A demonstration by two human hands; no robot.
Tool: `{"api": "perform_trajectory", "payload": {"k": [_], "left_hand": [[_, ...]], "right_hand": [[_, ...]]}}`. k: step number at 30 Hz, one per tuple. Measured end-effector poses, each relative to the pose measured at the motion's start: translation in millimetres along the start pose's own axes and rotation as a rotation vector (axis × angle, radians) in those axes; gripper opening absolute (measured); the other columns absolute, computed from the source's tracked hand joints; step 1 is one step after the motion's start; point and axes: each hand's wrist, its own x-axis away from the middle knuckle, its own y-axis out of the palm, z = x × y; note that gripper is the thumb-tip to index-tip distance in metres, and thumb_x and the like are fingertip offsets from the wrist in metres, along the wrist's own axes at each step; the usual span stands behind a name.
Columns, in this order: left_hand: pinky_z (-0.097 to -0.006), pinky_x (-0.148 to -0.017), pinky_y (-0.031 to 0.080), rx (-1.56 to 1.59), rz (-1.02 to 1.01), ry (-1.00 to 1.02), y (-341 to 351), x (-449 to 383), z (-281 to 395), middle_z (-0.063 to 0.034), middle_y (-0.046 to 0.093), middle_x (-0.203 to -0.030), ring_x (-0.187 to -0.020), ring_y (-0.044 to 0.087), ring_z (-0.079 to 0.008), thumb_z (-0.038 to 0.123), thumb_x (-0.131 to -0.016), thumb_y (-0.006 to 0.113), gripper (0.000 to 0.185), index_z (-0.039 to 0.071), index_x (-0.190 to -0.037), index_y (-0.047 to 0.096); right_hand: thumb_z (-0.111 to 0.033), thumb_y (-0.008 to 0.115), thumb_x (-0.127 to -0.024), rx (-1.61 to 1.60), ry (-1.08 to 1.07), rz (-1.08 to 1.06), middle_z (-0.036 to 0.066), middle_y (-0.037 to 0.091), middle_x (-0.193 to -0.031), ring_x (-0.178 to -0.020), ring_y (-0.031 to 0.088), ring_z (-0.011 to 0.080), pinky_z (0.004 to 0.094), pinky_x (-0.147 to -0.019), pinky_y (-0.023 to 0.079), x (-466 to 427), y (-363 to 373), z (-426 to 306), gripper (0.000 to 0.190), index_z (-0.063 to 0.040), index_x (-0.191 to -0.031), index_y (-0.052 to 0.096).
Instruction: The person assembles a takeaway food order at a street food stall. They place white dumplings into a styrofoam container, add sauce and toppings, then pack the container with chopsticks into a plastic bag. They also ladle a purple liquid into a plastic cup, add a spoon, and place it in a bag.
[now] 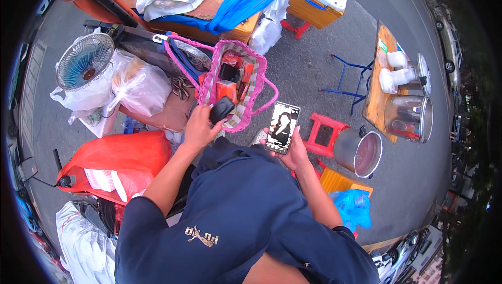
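Observation:
My left hand (202, 127) grips a small black object (222, 110) between thumb and fingers, over the near edge of a pink woven basket (262, 64). What the black object is I cannot tell. Inside the basket lie an orange and white box (226, 90), a black item (229, 72) and several red packets. To the right of the basket, my right hand (294, 152) holds a smartphone (282, 128) upright with its lit screen towards me. A person in dark clothing shows on that screen.
Left are a fan (85, 62), white plastic bags (141, 84) and a red bag (117, 158). A red stool (323, 117) and a metal pot (353, 152) stand right, near a wooden table (376, 103) with containers. A yellow cooler box (313, 7) is ahead.

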Motion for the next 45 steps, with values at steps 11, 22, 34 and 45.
{"api": "perform_trajectory", "payload": {"k": [11,22,34,45], "left_hand": [[-0.048,-0.093,0.051,-0.397,-0.604,0.097,57,-48,-7,-0.0154,0.064,-0.112,-0.107,0.063,-0.0356,0.028,-0.082,0.081,0.045,0.002,-0.115,0.066],[-0.0439,-0.102,0.05,1.261,-0.997,-0.612,56,-10,52,-0.0073,0.062,-0.133,-0.113,0.066,-0.0204,0.042,-0.104,0.057,0.058,0.008,-0.15,0.047],[-0.0447,-0.112,0.048,1.844,-0.932,-0.691,39,-11,53,-0.0107,0.052,-0.152,-0.137,0.054,-0.0254,0.045,-0.113,0.035,0.059,0.008,-0.158,0.035],[-0.0439,-0.112,0.049,1.936,-0.772,-0.74,44,3,60,-0.0124,0.056,-0.147,-0.133,0.059,-0.0254,0.032,-0.113,0.039,0.047,0.007,-0.154,0.039]], "right_hand": [[-0.068,0.019,-0.106,-0.022,-0.03,-0.008,0.015,0.058,-0.146,-0.122,0.067,0.0345,0.0343,-0.072,0.061,7,-1,14,0.078,-0.014,-0.158,0.035],[-0.068,0.016,-0.106,-0.076,-0.081,-0.002,0.018,0.064,-0.137,-0.115,0.07,0.0347,0.0392,-0.067,0.063,-7,22,28,0.079,-0.008,-0.149,0.045],[-0.061,0.023,-0.11,-0.108,-0.044,0.078,0.012,0.069,-0.125,-0.106,0.072,0.0266,0.0406,-0.066,0.064,-30,45,54,0.067,-0.011,-0.145,0.05],[-0.062,0.022,-0.11,0.082,0.013,0.135,0.008,0.064,-0.133,-0.114,0.065,0.02,0.0374,-0.082,0.06,-2,42,60,0.07,-0.007,-0.146,0.047]]}}
